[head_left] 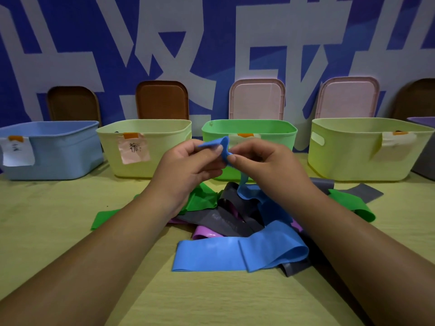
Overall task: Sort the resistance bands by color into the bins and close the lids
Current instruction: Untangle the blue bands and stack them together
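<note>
The blue bin (58, 149), pale yellow bin (150, 151), green bin (249, 129) and yellow-green bin (353, 151) stand open in a row on the surface (70, 231), with lids (256, 100) leaning on the wall behind; their insides cannot be seen. The left hand (188, 165) and right hand (261, 161) both pinch a thin, crumpled blue band (215, 143) before the green bin, its tail hanging to the mixed pile of bands (235, 220) below.
</note>
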The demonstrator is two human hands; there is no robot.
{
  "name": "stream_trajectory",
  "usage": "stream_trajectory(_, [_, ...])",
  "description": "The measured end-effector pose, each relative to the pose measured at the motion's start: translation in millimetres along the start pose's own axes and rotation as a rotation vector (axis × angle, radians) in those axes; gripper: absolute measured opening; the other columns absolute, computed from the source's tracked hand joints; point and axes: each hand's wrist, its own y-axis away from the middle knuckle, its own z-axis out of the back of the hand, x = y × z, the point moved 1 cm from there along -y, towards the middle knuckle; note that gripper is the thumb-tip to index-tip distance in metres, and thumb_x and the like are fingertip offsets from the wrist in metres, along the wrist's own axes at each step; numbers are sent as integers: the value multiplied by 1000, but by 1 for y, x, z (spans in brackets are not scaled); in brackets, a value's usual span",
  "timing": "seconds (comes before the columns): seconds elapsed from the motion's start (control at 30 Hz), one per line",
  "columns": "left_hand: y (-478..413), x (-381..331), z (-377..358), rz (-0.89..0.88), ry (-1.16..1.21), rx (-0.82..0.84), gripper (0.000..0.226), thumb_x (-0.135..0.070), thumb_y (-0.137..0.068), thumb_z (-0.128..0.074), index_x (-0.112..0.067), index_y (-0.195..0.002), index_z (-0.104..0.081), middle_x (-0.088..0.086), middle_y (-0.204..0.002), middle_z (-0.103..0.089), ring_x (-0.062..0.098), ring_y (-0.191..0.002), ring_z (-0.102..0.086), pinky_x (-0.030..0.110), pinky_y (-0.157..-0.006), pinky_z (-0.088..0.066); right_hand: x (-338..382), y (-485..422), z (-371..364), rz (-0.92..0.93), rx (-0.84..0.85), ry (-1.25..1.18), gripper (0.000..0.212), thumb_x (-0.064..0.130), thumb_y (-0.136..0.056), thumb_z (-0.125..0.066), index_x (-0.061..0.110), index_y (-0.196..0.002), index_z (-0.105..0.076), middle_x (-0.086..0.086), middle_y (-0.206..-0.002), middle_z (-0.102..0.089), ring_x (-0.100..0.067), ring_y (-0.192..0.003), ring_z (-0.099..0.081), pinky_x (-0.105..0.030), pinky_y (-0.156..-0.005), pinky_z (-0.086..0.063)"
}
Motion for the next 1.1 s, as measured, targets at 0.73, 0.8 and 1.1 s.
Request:
stream_trajectory(0.73, [1, -3, -2, -28, -68, 9, 15, -6, -97, -72, -13, -109, -75, 5, -97, -80, 20, -86, -78, 34, -83, -67, 12, 6, 4, -137, 47, -89, 20, 28, -96, -80, 20, -78, -81, 11, -75, -73, 1, -75, -65, -12, -74, -47])
stream_trajectory(0.8, [1, -2, -2, -36, -85, 6, 14, -5, -97, -72, -13, -108, -75, 3, -94, -79, 19, -83, -78, 34, -82, -67, 13, 6, 5, -157, 50, -88, 19, 31, -95, -80, 20, -80, -82, 6, -80, -75, -4, -81, -67, -24, -82, -50])
stream_trajectory(1.1, [0, -3, -2, -69, -167, -2, 11, -5, -98, -72, -7, -108, -75, 8, -90, -79, 18, -79, -76, 37, -85, -67, 8, 5, 2, -224, 29, -142, 18, 33, -93, -81, 16, -93, -86, -9, -99, -82, -33, -109, -75, -61, -110, -53])
